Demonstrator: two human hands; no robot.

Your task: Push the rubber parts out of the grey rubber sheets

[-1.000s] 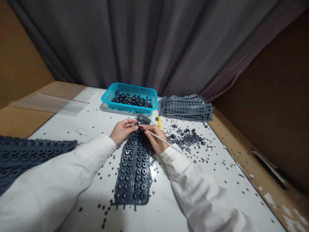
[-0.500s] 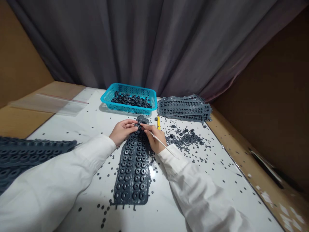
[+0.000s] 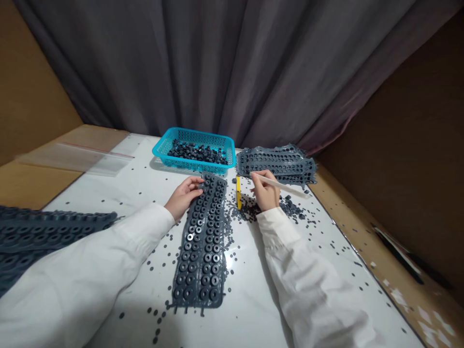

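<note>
A long dark rubber sheet (image 3: 201, 251) with rows of raised rings lies on the white table, its far end narrower in view. My left hand (image 3: 184, 197) grips its upper left edge between thumb and fingers. To the right, over a scatter of small dark discs (image 3: 250, 210), my right hand (image 3: 266, 191) is closed around a thin whitish stick (image 3: 284, 185) that points back to the right. Between the hands a yellow strip (image 3: 238, 193) lies on the table.
Behind stands a blue basket (image 3: 159, 153) of small dark rubber pieces. Perforated dark sheets (image 3: 279, 162) are stacked at its right. More ringed sheets (image 3: 43, 232) lie at the left, and clear plastic bags (image 3: 83, 157) behind them. A grey curtain (image 3: 203, 63) hangs at the back.
My right hand has moved from the sheet's far end to the right with the stick, uncovering the rings there. My left hand stays at the sheet's edge.
</note>
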